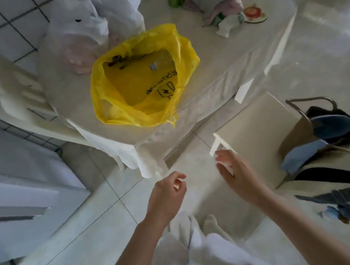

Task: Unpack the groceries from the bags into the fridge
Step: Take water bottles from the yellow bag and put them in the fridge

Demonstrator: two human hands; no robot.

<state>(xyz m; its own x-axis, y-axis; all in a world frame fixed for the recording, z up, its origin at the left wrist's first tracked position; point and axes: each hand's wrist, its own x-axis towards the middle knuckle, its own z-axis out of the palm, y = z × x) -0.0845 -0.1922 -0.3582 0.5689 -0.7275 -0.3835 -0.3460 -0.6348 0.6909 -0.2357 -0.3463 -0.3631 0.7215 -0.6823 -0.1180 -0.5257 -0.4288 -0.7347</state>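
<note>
Both hands point(169, 191) point(235, 173) empty, below table edge point(189, 112)

— Inspector: Position of the arms?

— Observer: Both forearms are bare and reach forward from the bottom of the view, angled slightly toward each other. The hands are apart and not touching.

— Inspector: Left hand point(168, 192)?

— Observer: Back of the hand faces up. Fingers are curled loosely inward, thumb near the index fingertip. Nothing is visible in its grasp.

— Inspector: Right hand point(235, 173)?

— Observer: It is farther forward than the left. The fingers point(223, 156) are extended and slightly bent, spread in a relaxed way, with the palm turned inward toward the left hand. It holds nothing. Both hands hang in the air.
</note>
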